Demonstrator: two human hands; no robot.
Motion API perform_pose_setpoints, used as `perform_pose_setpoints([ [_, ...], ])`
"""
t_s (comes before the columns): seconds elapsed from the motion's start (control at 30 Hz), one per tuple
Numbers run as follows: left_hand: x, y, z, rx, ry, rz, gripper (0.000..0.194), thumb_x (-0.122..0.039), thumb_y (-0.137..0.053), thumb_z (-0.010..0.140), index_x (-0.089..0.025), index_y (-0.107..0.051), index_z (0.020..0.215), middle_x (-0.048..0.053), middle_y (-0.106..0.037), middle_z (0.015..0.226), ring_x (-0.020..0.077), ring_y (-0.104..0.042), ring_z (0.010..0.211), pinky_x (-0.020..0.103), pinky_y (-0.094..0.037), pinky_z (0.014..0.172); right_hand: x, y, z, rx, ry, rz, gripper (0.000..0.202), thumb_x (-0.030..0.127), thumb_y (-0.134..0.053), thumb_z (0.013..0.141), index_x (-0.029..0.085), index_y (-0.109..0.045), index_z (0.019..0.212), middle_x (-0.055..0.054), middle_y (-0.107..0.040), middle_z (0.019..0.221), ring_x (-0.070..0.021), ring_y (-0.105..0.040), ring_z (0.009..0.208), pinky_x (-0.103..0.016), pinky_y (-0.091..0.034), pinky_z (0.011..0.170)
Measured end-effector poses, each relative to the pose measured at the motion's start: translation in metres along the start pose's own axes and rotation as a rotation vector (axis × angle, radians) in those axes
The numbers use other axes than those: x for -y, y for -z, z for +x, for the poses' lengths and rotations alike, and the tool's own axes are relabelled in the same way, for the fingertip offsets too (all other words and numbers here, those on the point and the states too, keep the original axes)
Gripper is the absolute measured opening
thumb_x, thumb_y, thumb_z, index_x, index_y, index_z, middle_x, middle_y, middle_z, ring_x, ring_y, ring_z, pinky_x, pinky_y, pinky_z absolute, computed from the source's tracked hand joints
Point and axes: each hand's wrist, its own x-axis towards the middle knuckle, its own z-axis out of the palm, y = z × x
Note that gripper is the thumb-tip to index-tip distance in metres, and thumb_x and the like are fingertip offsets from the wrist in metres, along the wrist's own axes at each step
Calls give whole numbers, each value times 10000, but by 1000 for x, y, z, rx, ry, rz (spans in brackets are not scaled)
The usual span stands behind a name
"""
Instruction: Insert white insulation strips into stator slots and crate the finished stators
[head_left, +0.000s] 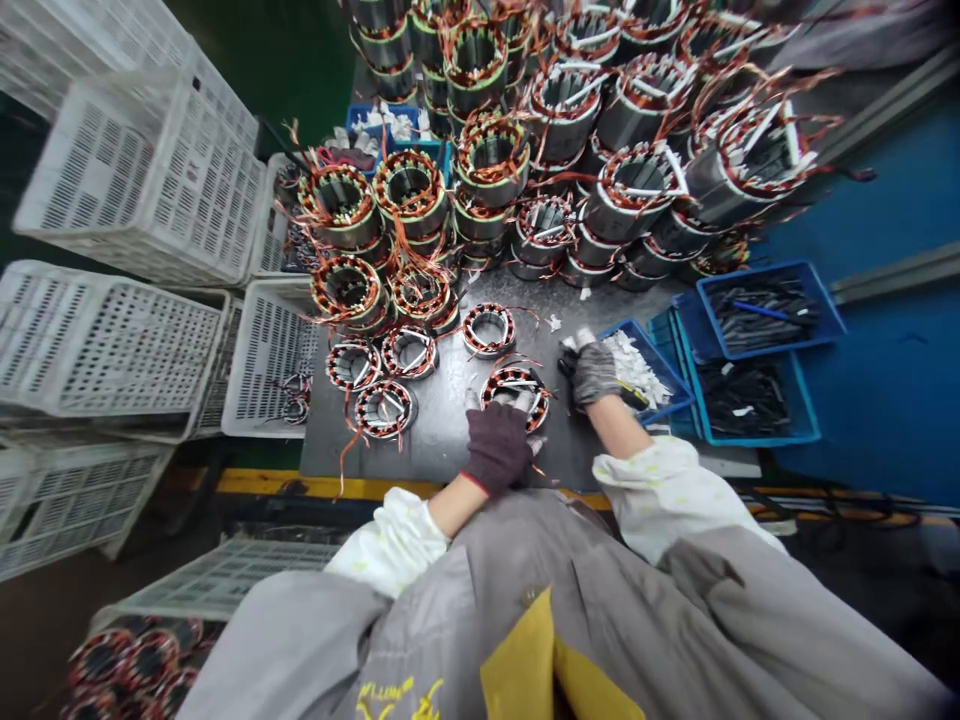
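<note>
Holding wound ring (pixel 539 404) w/ L hand (pixel 498 440) (maroon glove); gripping blk. tool (pixel 567 364) w/ R hand (pixel 595 374), near blue tray (pixel 681 402).

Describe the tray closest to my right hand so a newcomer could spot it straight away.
Start at the dark worktable and follow it to your gloved right hand. Just right of that hand sits a blue tray. It holds small white pieces, whereas the two trays farther right hold dark ones.
</note>
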Motion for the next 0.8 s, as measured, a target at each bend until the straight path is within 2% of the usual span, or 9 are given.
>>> perform_pose_setpoints([
  [0.1,3,6,3,139,6,-26,334,-443,-696,968,-177,-755,1161,143,-789,1052,349,-704,1117,591,-452,1106,-4,30,-10,-27,-20,-83,393,555,-646,948,174,-693,863,-98,-741,864,-237,-672,813,-401,-577,806],
  [0.2,33,28,12,169,71,-198,388,-497,-706,950,-187,-741,1181,106,-783,1090,293,-715,1040,419,-522,946,-10,53,-32,68,182,-249,294,456,-661,885,178,-734,951,-102,-781,975,-269,-706,946,-456,-560,966],
  [0.3,75,42,14,151,195,-364,439,-552,-623,981,-181,-710,1200,66,-776,1082,234,-698,951,330,-519,828,-15,60,-55,274,414,-515,291,385,-575,946,182,-778,992,-132,-795,1117,-297,-717,1081,-483,-541,1055],
  [0.37,96,38,9,104,289,-289,451,-570,-584,993,-172,-704,1168,83,-771,1087,249,-694,974,344,-513,847,-16,52,-67,476,519,-696,316,320,-528,996,184,-797,1092,-142,-773,1264,-290,-697,1185,-460,-519,1104],
  [0.43,105,24,2,119,359,-105,450,-569,-596,980,-167,-712,1147,128,-767,1104,301,-699,1043,402,-504,912,-14,36,-74,676,599,-875,353,271,-512,1021,172,-776,1233,-147,-713,1415,-293,-652,1287,-455,-481,1152],
  [0.5,103,10,-8,191,371,56,409,-509,-606,979,-157,-723,1150,169,-763,1132,351,-689,1126,473,-479,994,-10,17,-76,809,643,-1040,379,263,-524,1030,135,-742,1314,-169,-654,1500,-324,-607,1349,-478,-442,1180],
  [0.57,92,2,-15,202,348,143,370,-419,-567,1004,-146,-718,1204,198,-749,1227,378,-652,1229,524,-447,1060,-4,1,-75,871,637,-1181,373,262,-528,1038,110,-737,1307,-198,-653,1488,-350,-608,1328,-491,-441,1155],
  [0.7,65,6,-5,130,156,70,432,-307,-434,1062,-212,-626,1437,157,-706,1399,315,-630,1310,449,-463,1076,8,-9,-72,854,568,-1311,354,230,-500,1048,90,-743,1264,-227,-717,1328,-355,-644,1227,-449,-472,1055],
  [0.8,53,8,24,345,1,-53,426,-292,-533,1016,-264,-631,1430,105,-753,1321,268,-703,1206,358,-515,994,10,-3,-73,837,564,-1300,359,220,-483,1053,109,-746,1271,-212,-726,1298,-346,-641,1208,-430,-460,1046],
])
